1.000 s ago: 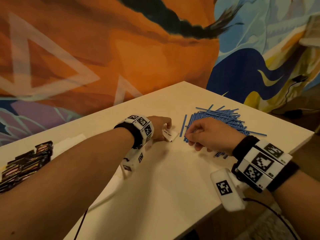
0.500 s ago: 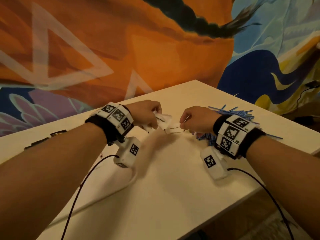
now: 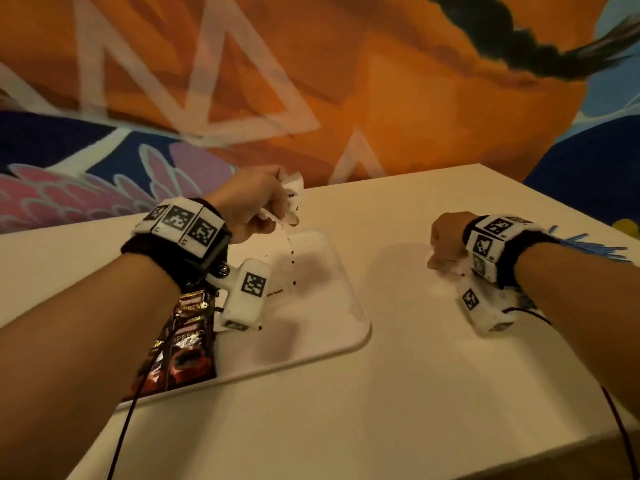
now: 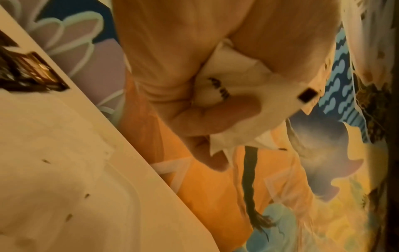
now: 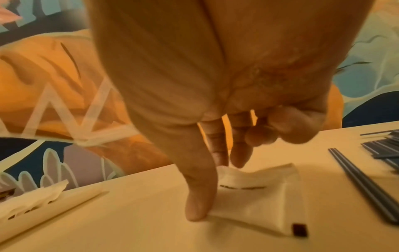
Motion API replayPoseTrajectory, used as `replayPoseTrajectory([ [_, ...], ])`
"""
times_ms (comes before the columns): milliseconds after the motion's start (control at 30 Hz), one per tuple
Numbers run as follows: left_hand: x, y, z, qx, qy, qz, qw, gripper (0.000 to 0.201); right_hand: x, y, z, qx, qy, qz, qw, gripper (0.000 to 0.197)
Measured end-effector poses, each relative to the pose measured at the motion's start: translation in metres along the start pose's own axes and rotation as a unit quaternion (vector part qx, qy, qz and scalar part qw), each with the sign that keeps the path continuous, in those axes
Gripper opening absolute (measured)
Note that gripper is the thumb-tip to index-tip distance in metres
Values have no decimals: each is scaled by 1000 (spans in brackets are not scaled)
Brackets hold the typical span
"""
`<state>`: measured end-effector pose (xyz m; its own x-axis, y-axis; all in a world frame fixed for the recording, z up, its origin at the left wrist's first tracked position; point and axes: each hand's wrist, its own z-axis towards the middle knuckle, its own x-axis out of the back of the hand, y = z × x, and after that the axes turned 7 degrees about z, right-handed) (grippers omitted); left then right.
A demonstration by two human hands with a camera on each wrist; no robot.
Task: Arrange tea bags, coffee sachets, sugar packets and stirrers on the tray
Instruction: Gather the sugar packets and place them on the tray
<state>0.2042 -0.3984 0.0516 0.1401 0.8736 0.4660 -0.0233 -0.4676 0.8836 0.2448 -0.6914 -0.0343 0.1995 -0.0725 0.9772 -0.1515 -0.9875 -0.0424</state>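
Left hand (image 3: 254, 202) fingers clutch sugar packets (image 4: 248, 95) above the tray (image 3: 349, 306); right hand (image 5: 215, 102) fingers pinch one sugar packet (image 5: 259, 196) on the surface (image 3: 381, 410).

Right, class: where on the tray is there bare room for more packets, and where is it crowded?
Bare: the tray's near right part, between the coffee sachets and its right rim. Crowded: the left end with the sachets, and the middle strip where sugar packets already lie.
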Motion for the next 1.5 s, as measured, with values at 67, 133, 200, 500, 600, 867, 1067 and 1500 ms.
replayPoseTrajectory([
  [67, 13, -11, -7, 3, 2, -18, 1000, 31, 8, -13, -16, -21, -18, -19, 999, 54],
  [133, 23, -22, -13, 9, -4, -26, 1000, 35, 13, -17, -21, -34, -39, -25, 998, 49],
  [200, 32, -30, -18, 14, -4, -30, 999, 32, 16, -20, -25, -32, -43, -3, 999, 39],
  [500, 51, -54, -25, -19, -2, 23, 1000, 26, 49, -123, -73, 206, -85, 513, 829, 20],
  [600, 53, -61, -29, -59, -19, 54, 997, 26, 52, -171, -90, 303, -62, 551, 775, 32],
  [867, 66, -92, -38, -87, -15, -40, 995, 37, 27, -214, -74, 354, 120, 477, 796, 26],
  [1067, 66, -93, -39, -102, 80, -124, 984, 15, 25, -220, -75, 358, 65, 568, 738, 24],
  [1500, 82, -103, -47, -4, 143, -240, 960, 21, -3, -179, -77, 231, -128, 457, 849, 4],
])
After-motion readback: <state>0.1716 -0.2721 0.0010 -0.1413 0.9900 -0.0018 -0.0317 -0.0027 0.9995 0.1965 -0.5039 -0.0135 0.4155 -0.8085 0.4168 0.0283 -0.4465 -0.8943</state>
